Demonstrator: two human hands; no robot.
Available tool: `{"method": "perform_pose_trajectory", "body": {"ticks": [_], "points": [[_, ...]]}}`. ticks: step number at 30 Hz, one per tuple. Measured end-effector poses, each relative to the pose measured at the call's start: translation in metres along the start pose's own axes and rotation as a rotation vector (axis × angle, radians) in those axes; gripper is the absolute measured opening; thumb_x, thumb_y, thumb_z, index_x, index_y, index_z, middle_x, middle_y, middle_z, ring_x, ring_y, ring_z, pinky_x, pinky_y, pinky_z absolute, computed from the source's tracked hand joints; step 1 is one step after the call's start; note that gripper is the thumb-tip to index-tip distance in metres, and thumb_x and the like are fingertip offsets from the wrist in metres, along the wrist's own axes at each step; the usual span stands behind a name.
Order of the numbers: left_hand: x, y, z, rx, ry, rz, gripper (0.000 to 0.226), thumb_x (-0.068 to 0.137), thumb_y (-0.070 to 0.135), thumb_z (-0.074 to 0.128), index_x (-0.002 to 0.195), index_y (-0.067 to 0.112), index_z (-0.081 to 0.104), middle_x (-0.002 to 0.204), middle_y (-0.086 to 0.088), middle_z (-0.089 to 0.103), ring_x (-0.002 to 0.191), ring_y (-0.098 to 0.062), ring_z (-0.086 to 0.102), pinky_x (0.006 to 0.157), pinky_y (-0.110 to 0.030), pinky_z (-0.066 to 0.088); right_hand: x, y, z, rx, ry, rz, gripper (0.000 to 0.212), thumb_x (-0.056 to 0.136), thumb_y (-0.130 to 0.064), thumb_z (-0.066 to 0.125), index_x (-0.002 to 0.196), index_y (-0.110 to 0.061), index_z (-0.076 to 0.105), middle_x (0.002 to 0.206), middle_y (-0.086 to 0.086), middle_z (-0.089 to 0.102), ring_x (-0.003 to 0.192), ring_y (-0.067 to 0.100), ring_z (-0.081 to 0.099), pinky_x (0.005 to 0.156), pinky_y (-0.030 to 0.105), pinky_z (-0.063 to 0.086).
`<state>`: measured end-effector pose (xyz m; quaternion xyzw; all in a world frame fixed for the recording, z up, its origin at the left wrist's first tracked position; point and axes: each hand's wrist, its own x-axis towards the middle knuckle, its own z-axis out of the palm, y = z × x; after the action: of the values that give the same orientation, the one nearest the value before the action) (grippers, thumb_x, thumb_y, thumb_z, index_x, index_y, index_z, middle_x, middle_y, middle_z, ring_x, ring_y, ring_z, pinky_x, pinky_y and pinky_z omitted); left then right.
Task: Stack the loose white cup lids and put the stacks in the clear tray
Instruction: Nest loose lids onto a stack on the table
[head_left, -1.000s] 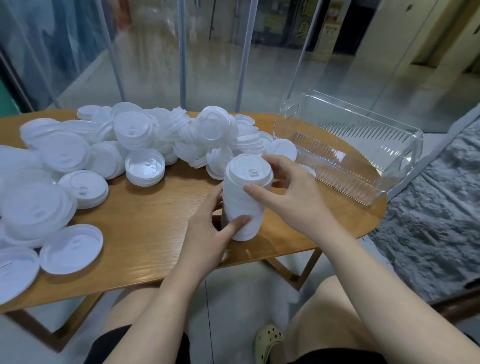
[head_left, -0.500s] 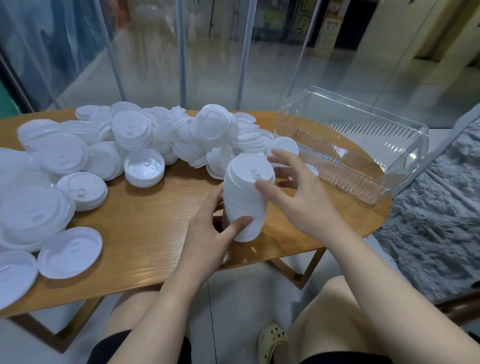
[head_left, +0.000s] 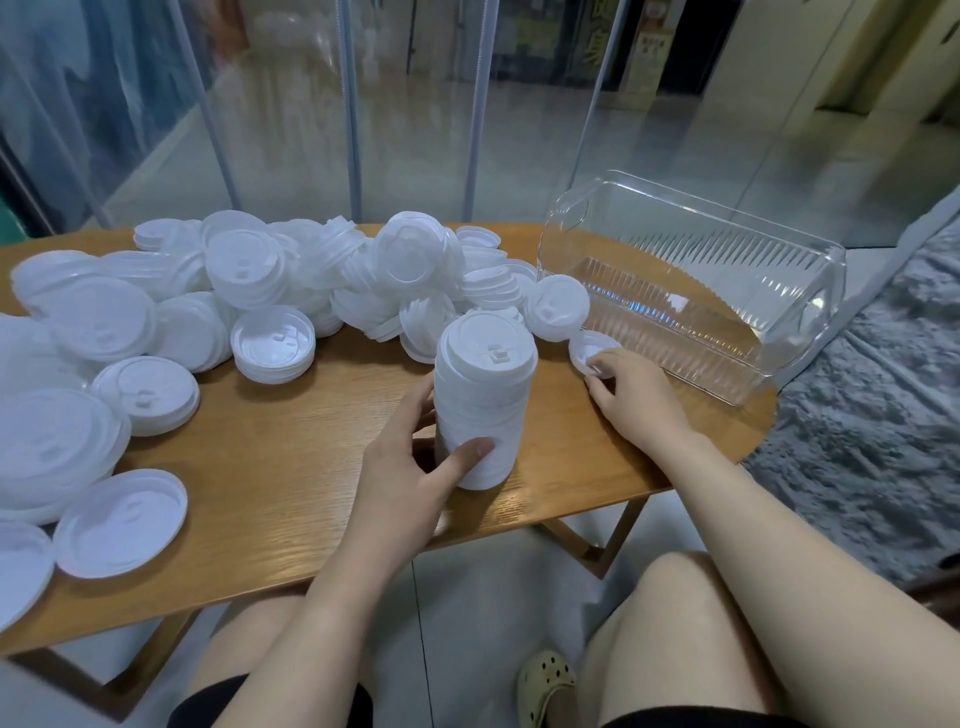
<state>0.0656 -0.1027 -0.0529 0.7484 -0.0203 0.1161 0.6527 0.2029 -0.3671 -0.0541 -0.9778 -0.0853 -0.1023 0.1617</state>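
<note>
Round light-wood table (head_left: 270, 467) fills the lower left to centre. From 9 o'clock up to 12 o'clock: loose white plastic cup lids (head_left: 249, 291) in a heap, some in short stacks, some single and flat, a few rim-up near the 8 o'clock edge. Centre: tall upright stack of white lids (head_left: 480, 405) standing on the table, sip-hole lid on top. Left hand (head_left: 410, 467) grasps this stack low down, thumb across the front, fingers round the far left side. At 3 o'clock from the stack: single small white lid (head_left: 589, 353) lying rim-up on the table, just beside the tray's near wall. Right hand (head_left: 631, 397) at it, fingertips curled on its near rim, pinching or only touching – cannot tell. At 2 o'clock: clear ribbed rectangular plastic tray (head_left: 727, 332) on the table's right end, no stacks inside. Far right: grey fuzzy fabric (head_left: 872, 415). At 6 o'clock, under the table: bare knees, yellow perforated clog (head_left: 545, 686).
</note>
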Motion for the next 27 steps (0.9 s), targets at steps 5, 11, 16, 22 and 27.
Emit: {"method": "perform_pose_trajectory", "body": {"ticks": [5,11,16,22,27], "points": [[-0.001,0.003,0.0,0.006,-0.006,-0.004,0.068,0.08,0.035,0.086,0.118,0.078,0.049,0.117,0.039,0.065,0.111,0.003,0.066,0.085,-0.016,0.054,-0.008,-0.008,-0.01,0.191,0.131,0.064,0.034,0.096,-0.015,0.062,0.13,-0.017,0.069,0.1,-0.004,0.072,0.093,0.015,0.068,0.084,0.036,0.054],[-0.002,0.004,0.001,0.002,-0.002,-0.024,0.068,0.08,0.034,0.087,0.124,0.069,0.049,0.112,0.041,0.065,0.101,0.005,0.069,0.079,-0.011,0.053,-0.018,-0.014,-0.024,0.822,0.221,0.296,0.033,0.098,-0.006,0.054,0.124,-0.02,0.069,0.087,0.005,0.065,0.065,0.014,0.06,0.062,0.031,0.057],[-0.002,0.004,0.001,0.008,0.014,-0.033,0.069,0.08,0.034,0.087,0.127,0.067,0.049,0.114,0.032,0.068,0.1,0.006,0.069,0.077,-0.01,0.052,-0.027,-0.006,-0.014,0.738,0.016,0.41,0.027,0.103,-0.018,0.052,0.112,-0.024,0.076,0.102,0.0,0.076,0.069,0.015,0.065,0.077,0.039,0.06],[-0.002,0.004,0.001,0.009,0.008,-0.03,0.068,0.082,0.032,0.087,0.131,0.062,0.051,0.115,0.038,0.065,0.102,0.006,0.068,0.078,-0.01,0.053,-0.032,-0.008,0.0,0.475,-0.031,0.248,0.063,0.084,-0.056,0.075,0.135,-0.02,0.063,0.122,-0.009,0.064,0.112,0.012,0.059,0.097,0.032,0.048],[-0.003,0.004,0.001,0.012,0.004,-0.024,0.067,0.083,0.03,0.086,0.128,0.064,0.05,0.114,0.041,0.064,0.102,0.006,0.068,0.079,-0.01,0.052,-0.032,-0.016,0.005,0.306,-0.026,0.174,0.064,0.071,-0.059,0.082,0.123,-0.025,0.066,0.111,-0.009,0.059,0.113,0.017,0.048,0.09,0.033,0.04]]}}
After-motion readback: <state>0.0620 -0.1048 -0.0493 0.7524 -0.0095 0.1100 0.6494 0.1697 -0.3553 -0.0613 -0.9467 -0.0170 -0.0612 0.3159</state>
